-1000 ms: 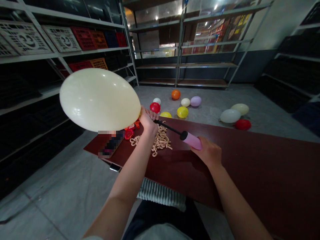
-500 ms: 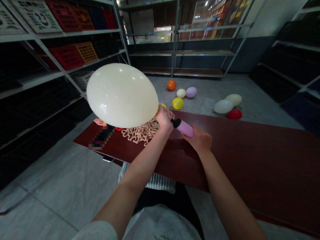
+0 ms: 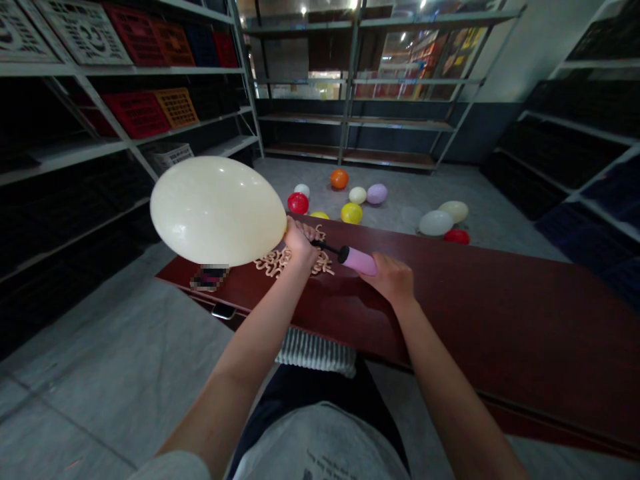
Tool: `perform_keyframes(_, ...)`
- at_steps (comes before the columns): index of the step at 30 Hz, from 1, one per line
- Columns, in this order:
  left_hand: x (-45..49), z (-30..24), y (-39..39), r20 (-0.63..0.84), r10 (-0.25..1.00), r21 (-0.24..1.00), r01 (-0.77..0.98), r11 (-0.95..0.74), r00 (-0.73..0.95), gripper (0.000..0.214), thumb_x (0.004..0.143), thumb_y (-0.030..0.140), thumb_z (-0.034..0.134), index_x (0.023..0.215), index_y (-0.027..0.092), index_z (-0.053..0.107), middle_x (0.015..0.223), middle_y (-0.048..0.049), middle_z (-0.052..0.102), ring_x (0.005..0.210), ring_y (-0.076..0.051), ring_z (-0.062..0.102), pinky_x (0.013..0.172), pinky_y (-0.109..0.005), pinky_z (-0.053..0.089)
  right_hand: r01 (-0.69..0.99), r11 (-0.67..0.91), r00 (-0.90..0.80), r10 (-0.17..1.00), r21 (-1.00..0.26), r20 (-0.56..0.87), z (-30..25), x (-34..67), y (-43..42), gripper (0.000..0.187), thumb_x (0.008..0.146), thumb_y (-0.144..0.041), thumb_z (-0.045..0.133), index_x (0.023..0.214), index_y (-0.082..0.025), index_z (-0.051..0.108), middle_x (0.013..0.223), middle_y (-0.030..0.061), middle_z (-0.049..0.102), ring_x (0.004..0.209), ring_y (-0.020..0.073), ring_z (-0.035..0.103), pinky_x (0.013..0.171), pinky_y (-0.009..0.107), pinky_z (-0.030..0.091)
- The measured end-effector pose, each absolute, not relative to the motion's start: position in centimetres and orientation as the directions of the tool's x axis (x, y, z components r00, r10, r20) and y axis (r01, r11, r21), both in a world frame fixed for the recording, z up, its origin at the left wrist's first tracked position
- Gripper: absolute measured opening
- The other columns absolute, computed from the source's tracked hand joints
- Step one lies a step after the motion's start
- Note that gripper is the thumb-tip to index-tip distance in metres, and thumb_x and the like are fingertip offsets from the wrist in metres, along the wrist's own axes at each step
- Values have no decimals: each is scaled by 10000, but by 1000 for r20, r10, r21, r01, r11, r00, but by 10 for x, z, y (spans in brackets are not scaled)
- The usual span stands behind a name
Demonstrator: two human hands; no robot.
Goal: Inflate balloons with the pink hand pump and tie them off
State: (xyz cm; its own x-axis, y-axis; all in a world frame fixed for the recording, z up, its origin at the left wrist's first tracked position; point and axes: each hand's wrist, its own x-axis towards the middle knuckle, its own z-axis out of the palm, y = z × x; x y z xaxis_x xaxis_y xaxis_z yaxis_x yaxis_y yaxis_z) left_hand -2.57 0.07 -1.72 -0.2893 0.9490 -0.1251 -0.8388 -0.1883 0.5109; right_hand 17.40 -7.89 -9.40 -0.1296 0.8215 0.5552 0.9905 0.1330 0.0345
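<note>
A big cream balloon (image 3: 217, 212), blown up, is at my left hand (image 3: 301, 241), which is closed around its neck and the black nozzle end of a hand pump. My right hand (image 3: 393, 277) grips the pink barrel of the balloon pump (image 3: 359, 261). A short length of black rod shows between the barrel and my left hand. Below and behind my left hand, a tangle of beige modelling balloons (image 3: 274, 263) lies on the dark red table (image 3: 470, 313). My left fingers hide the join between balloon and nozzle.
A phone-like object (image 3: 210, 277), blurred out, lies near the table's left end. On the floor beyond are an orange balloon (image 3: 339, 179), a yellow balloon (image 3: 351, 213), a red balloon (image 3: 298, 203) and several others. Shelves with crates (image 3: 135, 113) stand left; more racks stand behind and right.
The balloon and both hands have shifted left in view. More black rod shows between my left hand and the pink barrel. The view has tilted slightly, showing more floor balloons.
</note>
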Motion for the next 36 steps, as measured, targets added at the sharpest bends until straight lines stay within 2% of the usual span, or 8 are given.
perform_keyframes(7, -83, -8, -1, -149, 937, 501, -841, -203, -315, 470, 989, 239, 377, 558, 192, 196, 385, 70, 198, 343, -72, 180, 406, -229, 179, 979, 187, -199, 827, 77, 526, -90, 171, -81, 359, 776, -457, 614, 985, -167, 646, 844, 71, 688, 737, 170, 581, 657, 284, 293)
perform_keyframes(14, -104, 17, 6, 10, 954, 519, -814, -260, -299, 527, 1000, 298, 390, 518, 188, 207, 389, 65, 180, 317, -67, 181, 378, -227, 186, 983, 182, -148, 833, -11, 533, -92, 166, -76, 379, 774, -490, 614, 978, -174, 655, 858, 67, 709, 729, 168, 607, 657, 277, 319)
perform_keyframes(22, -47, 54, 4, 141, 943, 556, -764, -327, -301, 554, 1012, 415, 395, 532, 185, 241, 407, 68, 169, 316, -68, 188, 365, -221, 187, 983, 100, 10, 812, -157, 583, -94, 176, -77, 419, 777, -529, 601, 995, -175, 659, 857, 72, 722, 720, 178, 629, 632, 270, 336)
perform_keyframes(25, -16, 57, 4, 182, 943, 568, -753, -332, -278, 543, 1014, 403, 398, 540, 191, 239, 408, 69, 164, 319, -72, 175, 359, -226, 182, 979, 69, 61, 801, -193, 595, -93, 181, -76, 413, 763, -525, 614, 973, -173, 658, 810, 70, 714, 699, 180, 624, 611, 267, 329)
perform_keyframes(28, 20, 48, 5, 224, 945, 562, -761, -325, -239, 528, 1021, 332, 389, 533, 199, 239, 401, 67, 163, 316, -76, 167, 351, -237, 170, 974, 35, 110, 789, -222, 604, -90, 183, -74, 411, 758, -517, 618, 972, -168, 652, 788, 69, 707, 682, 179, 616, 598, 266, 313)
perform_keyframes(36, 72, 2, 6, 216, 973, 557, -807, -193, -84, 553, 1012, 376, 402, 504, 203, 270, 385, 54, 181, 299, -85, 175, 336, -257, 137, 976, 2, 133, 787, -218, 603, -92, 192, -75, 403, 803, -526, 561, 983, -174, 637, 820, 75, 704, 713, 185, 613, 614, 273, 292)
